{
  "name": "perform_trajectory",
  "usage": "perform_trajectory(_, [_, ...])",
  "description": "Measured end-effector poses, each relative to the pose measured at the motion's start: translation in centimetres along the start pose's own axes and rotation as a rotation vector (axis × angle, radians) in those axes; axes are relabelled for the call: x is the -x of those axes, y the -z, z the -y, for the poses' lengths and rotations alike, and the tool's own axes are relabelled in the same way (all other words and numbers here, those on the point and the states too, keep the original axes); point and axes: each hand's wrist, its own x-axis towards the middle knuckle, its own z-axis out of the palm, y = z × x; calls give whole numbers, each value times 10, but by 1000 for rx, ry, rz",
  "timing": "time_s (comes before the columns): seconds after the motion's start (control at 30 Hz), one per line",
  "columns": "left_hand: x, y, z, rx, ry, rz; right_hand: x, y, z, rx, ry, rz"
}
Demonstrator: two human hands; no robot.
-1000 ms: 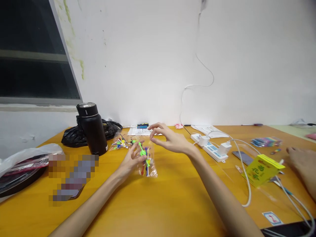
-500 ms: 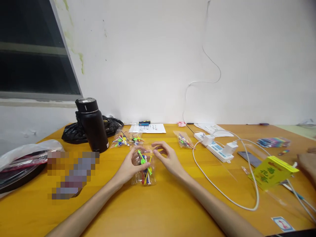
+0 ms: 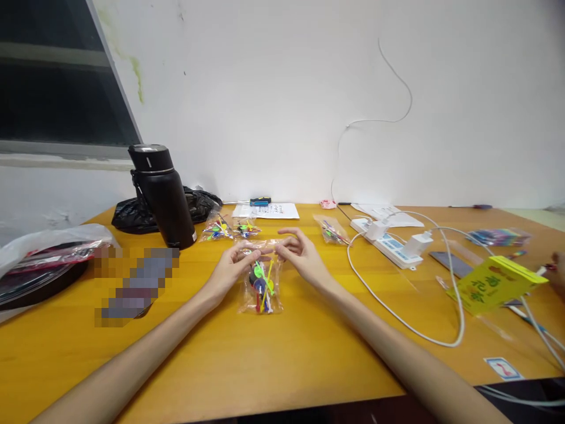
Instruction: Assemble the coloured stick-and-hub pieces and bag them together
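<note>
A clear plastic bag (image 3: pixel 262 285) of small coloured plastic pieces hangs or lies in front of me; green, yellow, blue, white and red parts show through it. My left hand (image 3: pixel 230 266) pinches the top left of the bag, thumb laid across the front. At the top right corner, my right hand (image 3: pixel 303 257) holds the film between thumb and fingers, with one finger raised. Two similar bags (image 3: pixel 217 227) lie just beyond my left hand, and another bag (image 3: pixel 331 229) is past my right hand.
On the left stand a black flask (image 3: pixel 163 200) and a black plastic bag (image 3: pixel 132 217). To the right are a power strip (image 3: pixel 391 246) with a looping white cable, a yellow box (image 3: pixel 492 285) and another person's hand (image 3: pixel 558 271). A screwdriver (image 3: pixel 260 201) lies near the wall.
My left hand has shifted from the bag's middle to its upper edge. My right thumb and fingers have closed on the opposite corner. The view has tilted slightly downward.
</note>
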Motion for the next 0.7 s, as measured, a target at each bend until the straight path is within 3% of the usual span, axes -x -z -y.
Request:
perform_trajectory(0.23, [-4,6,-2,-150,-35,-106,-2,6,-3,46,-41,21])
perform_trajectory(0.43, [-5,7,0,-68,-20,-48,-2,7,4,104,-64,165])
perform_trajectory(0.7, [-8,12,1,-74,-20,-36,-5,19,3,110,-59,148])
